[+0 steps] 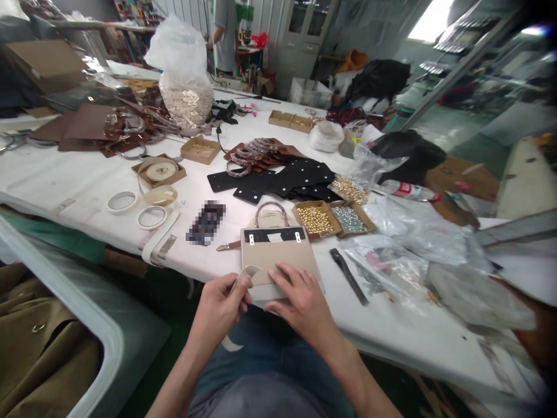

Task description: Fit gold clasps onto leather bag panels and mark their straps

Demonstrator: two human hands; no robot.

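Observation:
A small beige handbag (278,252) lies on the white table right in front of me. Along its far edge runs a black band with two white metal fittings, and a wrapped brown handle (272,205) arches beyond it. My left hand (228,293) is at the bag's near left corner, thumb and fingers closed on a short pale strip (249,270). My right hand (300,293) rests on the near right part of the bag, fingers spread. A brown strap (228,246) sticks out to the left of the bag.
Gold studs (314,219) and silver studs (349,219) fill two boxes beyond the bag. A dark flat tool (348,276) lies at right near plastic bags (391,267). Tape rolls (151,217) and black pieces (282,180) lie farther back. A bin (108,331) stands lower left.

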